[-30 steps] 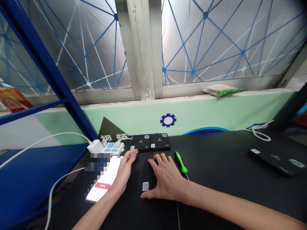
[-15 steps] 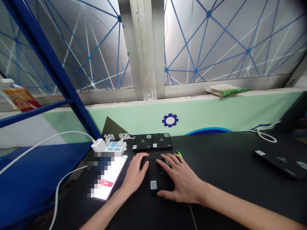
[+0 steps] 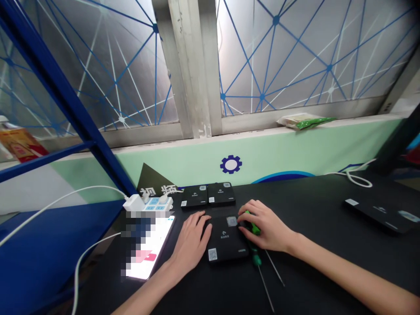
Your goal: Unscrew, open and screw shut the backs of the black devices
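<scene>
head view, the only one: black box (image 3: 226, 245) lies flat on the table (image 3: 315, 280), labels (image 3: 212, 254) facing up, btwn the person's two hands. left hand (image 3: 192, 238): fingers extended & slightly parted, thumb along the box's left edge, no pinch. right hand (image 3: 264, 225): fingers curled over the bright green screwdriver (image 3: 255, 229) just right of the box, fingertips at or v. near the box edge; can't tell if it grips the handle firmly or only rests on it. dark green screwdriver (image 3: 257, 260) lies by the box's near right side, shaft pointing toward the wearer.

to do this well, i'd say: press left hand lightly agst the edge so the box can't slide; casing looks smooth, prob skids if nudged. w/ right hand, take the bright green handle by its thick part, so fingertips don't drag the box along. handles sit close together, so watch for catching the dark green one & rolling it. steer the shaft tip away from the casing, else scratches. mind the phone (image 3: 157, 245) just left of left hand: a careless wrist could bump it. back boxes (image 3: 194, 197) stand apart, can be left alone.
</scene>
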`<state>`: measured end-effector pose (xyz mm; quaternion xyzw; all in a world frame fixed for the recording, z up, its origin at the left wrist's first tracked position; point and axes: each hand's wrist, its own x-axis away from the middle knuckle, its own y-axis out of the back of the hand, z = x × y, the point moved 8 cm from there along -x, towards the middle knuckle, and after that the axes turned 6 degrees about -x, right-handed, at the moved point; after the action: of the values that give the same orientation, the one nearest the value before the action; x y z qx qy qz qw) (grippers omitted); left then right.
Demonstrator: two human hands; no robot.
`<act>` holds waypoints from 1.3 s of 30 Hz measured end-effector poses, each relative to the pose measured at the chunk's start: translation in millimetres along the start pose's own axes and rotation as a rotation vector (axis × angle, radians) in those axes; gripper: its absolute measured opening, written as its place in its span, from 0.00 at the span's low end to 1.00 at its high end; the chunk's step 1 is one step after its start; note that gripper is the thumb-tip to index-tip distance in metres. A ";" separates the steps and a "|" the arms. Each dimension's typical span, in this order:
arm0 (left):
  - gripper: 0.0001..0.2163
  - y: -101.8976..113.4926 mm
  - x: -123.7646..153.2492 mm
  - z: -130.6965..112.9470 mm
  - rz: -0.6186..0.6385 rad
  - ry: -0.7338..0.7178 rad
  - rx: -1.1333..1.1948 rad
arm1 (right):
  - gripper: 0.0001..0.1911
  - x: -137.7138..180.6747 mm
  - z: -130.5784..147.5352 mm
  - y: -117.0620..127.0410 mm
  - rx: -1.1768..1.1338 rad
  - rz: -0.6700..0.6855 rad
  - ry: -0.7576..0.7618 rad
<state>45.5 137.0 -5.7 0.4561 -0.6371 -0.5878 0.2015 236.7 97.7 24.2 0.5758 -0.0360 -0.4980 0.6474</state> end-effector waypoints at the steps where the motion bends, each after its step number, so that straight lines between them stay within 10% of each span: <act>1: 0.16 -0.2 0.2 0.4 0.010 0.001 -0.007 | 0.05 0.8 -0.1 -0.8 0.000 -0.002 0.003; 39: 0.19 -0.7 1.8 13.0 0.052 0.063 0.074 | 0.02 3.9 -7.5 -9.3 -0.178 -0.049 -0.006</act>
<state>34.5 142.9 -9.9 0.4650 -0.6633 -0.5436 0.2196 237.6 101.8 12.3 0.5153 0.0205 -0.5165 0.6836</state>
